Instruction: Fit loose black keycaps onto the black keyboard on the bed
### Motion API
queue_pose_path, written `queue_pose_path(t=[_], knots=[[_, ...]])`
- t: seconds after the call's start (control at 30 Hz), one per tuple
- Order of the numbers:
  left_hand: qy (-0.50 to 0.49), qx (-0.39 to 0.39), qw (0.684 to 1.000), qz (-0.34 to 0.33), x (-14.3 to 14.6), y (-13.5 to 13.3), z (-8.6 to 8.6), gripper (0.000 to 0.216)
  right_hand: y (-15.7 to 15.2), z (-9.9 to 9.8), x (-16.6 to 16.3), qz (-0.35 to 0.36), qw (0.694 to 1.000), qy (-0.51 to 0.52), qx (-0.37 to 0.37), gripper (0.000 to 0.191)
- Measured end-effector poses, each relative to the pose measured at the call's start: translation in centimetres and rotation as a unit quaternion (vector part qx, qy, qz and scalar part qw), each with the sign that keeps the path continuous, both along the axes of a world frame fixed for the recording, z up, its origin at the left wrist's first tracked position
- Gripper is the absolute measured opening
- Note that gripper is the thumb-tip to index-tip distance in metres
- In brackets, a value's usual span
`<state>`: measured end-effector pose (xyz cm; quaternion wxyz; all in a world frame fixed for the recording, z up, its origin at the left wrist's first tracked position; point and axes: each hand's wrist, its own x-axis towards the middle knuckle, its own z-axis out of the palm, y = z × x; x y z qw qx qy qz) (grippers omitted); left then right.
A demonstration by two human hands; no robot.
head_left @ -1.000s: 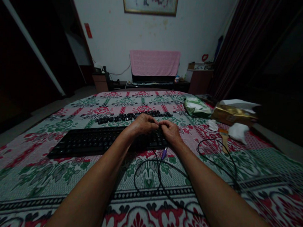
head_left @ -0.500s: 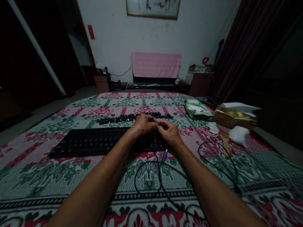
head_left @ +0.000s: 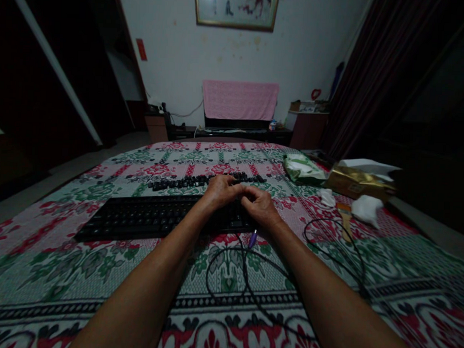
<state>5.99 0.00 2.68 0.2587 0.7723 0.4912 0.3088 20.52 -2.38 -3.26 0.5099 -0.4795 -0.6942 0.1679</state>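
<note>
Both left hand (head_left: 221,191) and right hand (head_left: 262,205) curl nearly closed, fingertips close together, over the right end of the keyboard (head_left: 139,216); I cannot tell whether they grip anything. Small black pieces (head_left: 182,182) lie beyond the keyboard. Fingertip work likely wants light, straight pressure.

The left grip (head_left: 219,193) and left forearm (head_left: 156,273) hid part of the keyboard (head_left: 139,216); whatever lay between those fingertips and the right grip (head_left: 261,204) could not be made out. Markings on the loose keys (head_left: 178,183) were too small to read. The right forearm (head_left: 319,278) covered some cable (head_left: 245,277). The top edge cropped the framed picture (head_left: 237,12).
</note>
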Motion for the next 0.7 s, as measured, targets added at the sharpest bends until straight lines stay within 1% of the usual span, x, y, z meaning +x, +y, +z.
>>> queue_pose_path(t=[0.1, 0.2, 0.23, 0.3, 0.37, 0.4, 0.57, 0.63, 0.7], knots=[[0.031, 0.012, 0.999, 0.024, 0.0, -0.1, 0.3, 0.038, -0.2, 0.2, -0.1, 0.008, 1.000, 0.003, -0.007, 0.024], [0.060, -0.005, 0.998, 0.037, 0.1, -0.6, 1.1, 0.035, -0.5, 0.7, -0.1, 0.025, 0.999, 0.025, -0.029, 0.022], [0.065, -0.019, 0.997, 0.038, 0.1, -0.9, 1.4, 0.035, -0.6, 0.9, 0.0, 0.018, 0.998, 0.041, -0.035, 0.022], [0.068, -0.055, 0.995, 0.038, 0.3, -1.3, 1.9, 0.034, -0.5, 0.9, 0.3, -0.018, 0.996, 0.080, -0.039, 0.022], [0.068, -0.083, 0.994, 0.034, 0.5, -1.7, 2.3, 0.033, -0.3, 0.5, 0.8, -0.056, 0.992, 0.102, -0.038, 0.024], [0.072, -0.087, 0.993, 0.033, 0.7, -1.9, 2.4, 0.032, -0.1, 0.2, 1.1, -0.063, 0.992, 0.097, -0.042, 0.024], [0.116, -0.047, 0.992, 0.035, 1.3, -2.0, 1.6, 0.031, 0.9, -1.3, 1.7, -0.042, 0.996, 0.055, -0.059, 0.025], [0.120, -0.037, 0.991, 0.039, 1.5, -2.0, 1.2, 0.030, 1.0, -1.5, 1.4, -0.052, 0.994, 0.064, -0.068, 0.025], [0.117, -0.029, 0.992, 0.041, 1.5, -2.1, 1.0, 0.029, 1.1, -1.4, 0.9, -0.073, 0.988, 0.102, -0.088, 0.028]])
